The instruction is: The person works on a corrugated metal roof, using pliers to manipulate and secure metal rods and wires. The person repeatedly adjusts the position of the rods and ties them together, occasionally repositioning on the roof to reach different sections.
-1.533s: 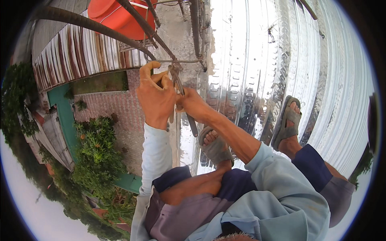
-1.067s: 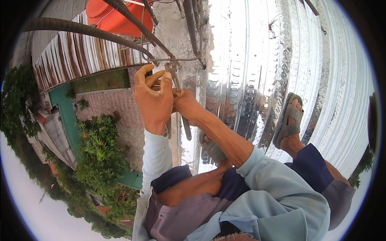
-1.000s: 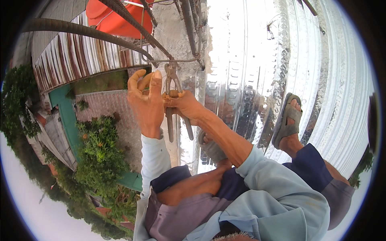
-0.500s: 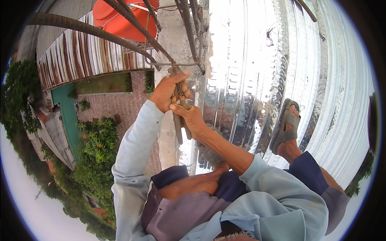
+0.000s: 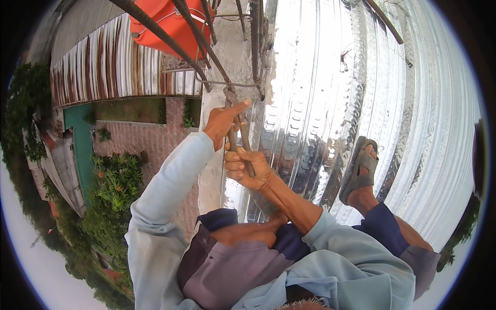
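Observation:
A pair of pincers [image 5: 244, 127] with long, dark, worn handles is in both my hands, its jaws at the bend of a thin steel stirrup [image 5: 232, 84] around the upright rebar. My right hand [image 5: 249, 169] is closed in a fist around the lower handles. Higher up, my left hand [image 5: 222, 122] wraps the tool just below the jaws, its forefinger lying across the top. The left hand's other fingers are partly hidden behind the handles. Any wire between the jaws is too small to make out.
Several thick rebars [image 5: 155, 39] rise from the concrete beam [image 5: 212, 175]. A red tank [image 5: 168, 26] stands behind them. Shiny corrugated roofing [image 5: 320, 103] lies on the right, with my sandalled foot [image 5: 360, 173] on it. Left of the beam is a drop to a paved yard [image 5: 150, 137].
My right hand has slid down the handles and closed into a fist around them. The handles now stand further apart. My view has shifted slightly.

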{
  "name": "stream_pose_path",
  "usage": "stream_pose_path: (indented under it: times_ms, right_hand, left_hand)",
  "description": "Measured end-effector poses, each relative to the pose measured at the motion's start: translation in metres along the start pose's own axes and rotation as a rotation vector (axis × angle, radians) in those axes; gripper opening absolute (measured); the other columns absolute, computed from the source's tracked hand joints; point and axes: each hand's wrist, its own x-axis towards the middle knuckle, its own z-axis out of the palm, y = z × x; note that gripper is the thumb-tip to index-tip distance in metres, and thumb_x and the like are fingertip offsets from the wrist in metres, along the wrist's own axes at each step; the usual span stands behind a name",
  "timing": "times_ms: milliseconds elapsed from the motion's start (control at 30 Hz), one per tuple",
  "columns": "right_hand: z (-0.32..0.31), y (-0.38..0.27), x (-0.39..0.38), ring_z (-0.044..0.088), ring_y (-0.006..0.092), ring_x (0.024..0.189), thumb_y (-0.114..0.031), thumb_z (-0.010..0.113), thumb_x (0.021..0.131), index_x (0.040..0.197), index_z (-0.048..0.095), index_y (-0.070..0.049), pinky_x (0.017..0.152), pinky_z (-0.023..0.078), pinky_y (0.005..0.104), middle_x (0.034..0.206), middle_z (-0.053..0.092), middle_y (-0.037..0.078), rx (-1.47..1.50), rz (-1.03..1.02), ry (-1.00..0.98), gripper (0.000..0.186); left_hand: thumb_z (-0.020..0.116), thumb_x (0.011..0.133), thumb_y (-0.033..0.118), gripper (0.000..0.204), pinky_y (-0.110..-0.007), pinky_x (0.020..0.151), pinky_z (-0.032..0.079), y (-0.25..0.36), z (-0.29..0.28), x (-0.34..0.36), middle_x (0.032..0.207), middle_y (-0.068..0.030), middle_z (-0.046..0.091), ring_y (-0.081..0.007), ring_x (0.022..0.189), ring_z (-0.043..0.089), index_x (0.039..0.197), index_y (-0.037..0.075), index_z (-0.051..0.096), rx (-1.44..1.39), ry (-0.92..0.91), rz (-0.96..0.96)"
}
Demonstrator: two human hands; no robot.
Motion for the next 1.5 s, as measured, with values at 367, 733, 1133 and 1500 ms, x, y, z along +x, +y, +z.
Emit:
stream_pose_path:
  times_ms: [367,733,1133,1500]
  right_hand:
    - [0.013,0.012,-0.008,0.069,0.0279,0.096,-0.021,0.072,0.087,0.129,0.055,0.003,0.088,0.055,0.0410,0.117,0.069,0.014,-1.740,-0.377,1.101,0.051]
    - [0.005,0.002,0.002,0.049,0.0102,0.064,-0.021,0.069,0.096,0.104,0.060,-0.006,0.057,0.043,0.0263,0.075,0.050,-0.002,-0.395,-0.055,0.334,0.019]
    - [0.004,-0.011,-0.006,0.062,0.0158,0.069,-0.017,0.073,0.086,0.114,0.061,0.000,0.060,0.051,0.0314,0.085,0.066,0.006,-1.148,-0.100,0.633,0.034]
    - [-0.008,0.004,0.016,0.054,0.0106,0.060,-0.016,0.075,0.090,0.101,0.059,-0.006,0.055,0.045,0.0300,0.075,0.057,-0.001,-0.937,-0.194,0.679,0.022]
  left_hand:
    - [0.063,0.101,0.038,0.036,-0.042,0.068,0.052,-0.031,0.024,0.026,0.070,-0.0071,0.059,-0.0191,0.060,0.055,0.085,0.006,0.058,-0.522,-0.115,-0.037]
    - [0.064,0.095,0.052,0.059,-0.040,0.084,0.053,-0.016,-0.016,-0.005,0.103,-0.0200,0.073,-0.0294,0.087,0.068,0.104,-0.006,0.071,0.277,-0.007,0.079]
    - [0.060,0.103,0.036,0.038,-0.030,0.056,0.042,-0.043,0.013,0.023,0.069,0.0019,0.045,-0.0112,0.060,0.045,0.077,0.014,0.043,-0.524,-0.259,-0.012]
    - [0.069,0.093,0.047,0.053,-0.042,0.087,0.055,-0.017,-0.007,0.003,0.097,-0.0187,0.071,-0.0286,0.093,0.070,0.108,-0.004,0.067,0.168,-0.056,0.061]
